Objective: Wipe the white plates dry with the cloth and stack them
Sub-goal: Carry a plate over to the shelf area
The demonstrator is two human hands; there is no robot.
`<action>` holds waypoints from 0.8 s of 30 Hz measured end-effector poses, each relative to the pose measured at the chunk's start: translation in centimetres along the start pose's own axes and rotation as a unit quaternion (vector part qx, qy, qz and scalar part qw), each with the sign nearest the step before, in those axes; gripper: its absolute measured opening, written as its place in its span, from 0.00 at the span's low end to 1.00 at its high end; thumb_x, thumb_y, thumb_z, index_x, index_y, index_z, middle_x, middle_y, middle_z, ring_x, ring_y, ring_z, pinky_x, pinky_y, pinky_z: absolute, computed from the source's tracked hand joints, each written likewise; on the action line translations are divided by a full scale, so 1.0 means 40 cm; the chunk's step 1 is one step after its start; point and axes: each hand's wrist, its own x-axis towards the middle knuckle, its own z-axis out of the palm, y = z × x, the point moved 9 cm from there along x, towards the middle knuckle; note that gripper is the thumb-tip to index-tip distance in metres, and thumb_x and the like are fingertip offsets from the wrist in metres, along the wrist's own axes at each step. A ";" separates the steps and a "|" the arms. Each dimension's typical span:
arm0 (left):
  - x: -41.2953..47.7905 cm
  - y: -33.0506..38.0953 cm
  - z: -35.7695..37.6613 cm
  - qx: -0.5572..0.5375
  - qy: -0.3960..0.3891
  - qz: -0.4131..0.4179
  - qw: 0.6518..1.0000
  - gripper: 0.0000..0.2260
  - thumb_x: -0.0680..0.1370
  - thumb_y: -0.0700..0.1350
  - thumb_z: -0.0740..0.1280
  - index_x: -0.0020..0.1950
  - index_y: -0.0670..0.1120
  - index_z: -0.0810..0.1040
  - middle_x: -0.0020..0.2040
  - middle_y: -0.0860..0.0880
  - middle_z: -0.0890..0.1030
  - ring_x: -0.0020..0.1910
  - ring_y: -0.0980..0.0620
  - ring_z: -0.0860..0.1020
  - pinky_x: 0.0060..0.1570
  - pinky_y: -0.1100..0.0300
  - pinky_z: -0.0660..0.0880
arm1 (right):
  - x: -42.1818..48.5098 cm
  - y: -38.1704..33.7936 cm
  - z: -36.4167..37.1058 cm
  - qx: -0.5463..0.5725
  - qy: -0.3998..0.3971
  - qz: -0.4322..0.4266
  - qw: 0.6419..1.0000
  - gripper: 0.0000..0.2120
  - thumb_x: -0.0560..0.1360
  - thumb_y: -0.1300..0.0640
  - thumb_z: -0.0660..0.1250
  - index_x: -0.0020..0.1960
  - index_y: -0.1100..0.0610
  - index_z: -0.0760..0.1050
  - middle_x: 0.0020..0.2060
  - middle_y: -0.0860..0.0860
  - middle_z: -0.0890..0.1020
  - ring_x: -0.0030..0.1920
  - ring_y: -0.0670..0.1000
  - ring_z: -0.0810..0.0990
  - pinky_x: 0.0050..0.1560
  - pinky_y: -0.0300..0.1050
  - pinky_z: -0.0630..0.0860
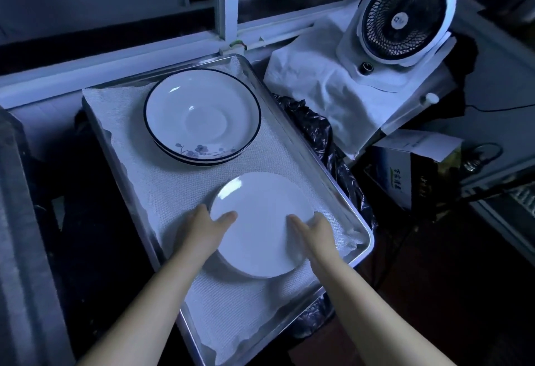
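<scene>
While both bare forearms reach in from the bottom edge, the left hand (pixel 207 225) sits at the left rim of the white plate (pixel 262 221), its thumb laid flat on the upper face and its other fingers tucked out of sight below the edge. Farther back, two blue-rimmed plates (pixel 202 116) sit nested on the woven liner (pixel 162 192) of the metal tray (pixel 173 72). The white plate is at the tray's near right part, on top of at least one more white plate whose edge shows beneath it. The right hand (pixel 315 231) grips the plate's right rim, thumb on top, fingers curled around the edge. Right of the tray lies a crumpled black plastic bag (pixel 318 136), then a white cloth (pixel 318 81) under a tilted desk fan (pixel 405 18).
</scene>
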 end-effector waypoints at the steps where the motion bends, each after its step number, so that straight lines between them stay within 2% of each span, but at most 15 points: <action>1: -0.003 0.005 0.002 -0.011 -0.005 0.008 1.000 0.25 0.73 0.59 0.68 0.57 0.39 0.74 0.56 0.41 0.79 0.52 0.41 0.77 0.49 0.51 0.75 | -0.009 0.004 -0.008 0.034 0.002 0.011 0.999 0.12 0.71 0.52 0.71 0.40 0.54 0.69 0.39 0.51 0.77 0.39 0.53 0.77 0.36 0.44 0.72; 3: -0.016 0.023 0.007 -0.035 -0.015 0.030 0.999 0.23 0.73 0.58 0.69 0.56 0.40 0.74 0.56 0.41 0.79 0.53 0.41 0.77 0.52 0.49 0.75 | -0.037 0.016 -0.024 0.127 0.001 0.036 0.991 0.10 0.70 0.54 0.72 0.46 0.53 0.72 0.44 0.53 0.81 0.43 0.53 0.81 0.42 0.46 0.77; 7: -0.064 0.079 0.024 -0.094 -0.052 0.062 0.992 0.18 0.67 0.61 0.68 0.48 0.51 0.72 0.49 0.51 0.81 0.48 0.46 0.79 0.51 0.49 0.77 | -0.091 0.029 -0.080 0.222 0.026 0.056 0.973 0.15 0.63 0.51 0.71 0.48 0.46 0.73 0.45 0.48 0.83 0.43 0.51 0.83 0.40 0.45 0.78; 10: -0.106 0.141 0.052 -0.104 -0.076 0.088 0.988 0.17 0.63 0.61 0.66 0.44 0.51 0.72 0.43 0.54 0.81 0.44 0.48 0.79 0.47 0.51 0.78 | -0.125 0.047 -0.158 0.257 0.077 0.049 0.962 0.13 0.68 0.56 0.71 0.49 0.46 0.72 0.46 0.47 0.82 0.45 0.49 0.82 0.38 0.42 0.75; 12: -0.138 0.187 0.081 -0.081 -0.088 0.121 0.985 0.16 0.67 0.60 0.68 0.43 0.50 0.71 0.41 0.54 0.80 0.42 0.49 0.79 0.41 0.56 0.75 | -0.154 0.071 -0.216 0.263 0.104 0.046 0.958 0.12 0.69 0.56 0.70 0.50 0.47 0.72 0.48 0.48 0.81 0.46 0.50 0.81 0.40 0.43 0.74; 14: -0.175 0.235 0.118 -0.046 -0.096 0.160 0.981 0.14 0.72 0.57 0.69 0.44 0.50 0.70 0.41 0.55 0.79 0.41 0.51 0.78 0.36 0.59 0.72 | -0.187 0.103 -0.274 0.268 0.124 0.054 0.954 0.12 0.67 0.55 0.69 0.49 0.49 0.71 0.47 0.49 0.79 0.46 0.51 0.80 0.40 0.44 0.75; 16: -0.222 0.282 0.164 -0.017 -0.111 0.193 0.975 0.14 0.73 0.57 0.68 0.47 0.49 0.69 0.42 0.56 0.78 0.42 0.50 0.77 0.34 0.58 0.70 | -0.224 0.140 -0.336 0.273 0.149 0.064 0.948 0.14 0.64 0.53 0.67 0.49 0.51 0.71 0.46 0.49 0.79 0.45 0.51 0.80 0.40 0.46 0.76; 18: -0.283 0.326 0.223 0.016 -0.136 0.220 0.966 0.17 0.75 0.58 0.66 0.51 0.47 0.68 0.43 0.55 0.76 0.44 0.47 0.76 0.35 0.56 0.69 | -0.267 0.181 -0.405 0.279 0.174 0.070 0.942 0.16 0.62 0.53 0.65 0.49 0.56 0.71 0.44 0.50 0.78 0.42 0.52 0.79 0.38 0.46 0.76; 21: -0.398 0.389 0.323 0.055 -0.177 0.274 0.944 0.17 0.75 0.59 0.65 0.54 0.48 0.69 0.44 0.56 0.76 0.44 0.49 0.76 0.35 0.57 0.69 | -0.347 0.253 -0.512 0.297 0.196 0.060 0.933 0.16 0.61 0.56 0.62 0.44 0.67 0.70 0.37 0.54 0.73 0.35 0.54 0.73 0.33 0.44 0.72; 24: -0.542 0.437 0.445 0.086 -0.219 0.321 0.918 0.16 0.73 0.58 0.66 0.54 0.50 0.70 0.45 0.56 0.77 0.46 0.49 0.76 0.40 0.56 0.71 | -0.465 0.372 -0.628 0.336 0.253 0.063 0.905 0.11 0.65 0.60 0.62 0.40 0.69 0.70 0.32 0.53 0.72 0.33 0.53 0.73 0.33 0.47 0.70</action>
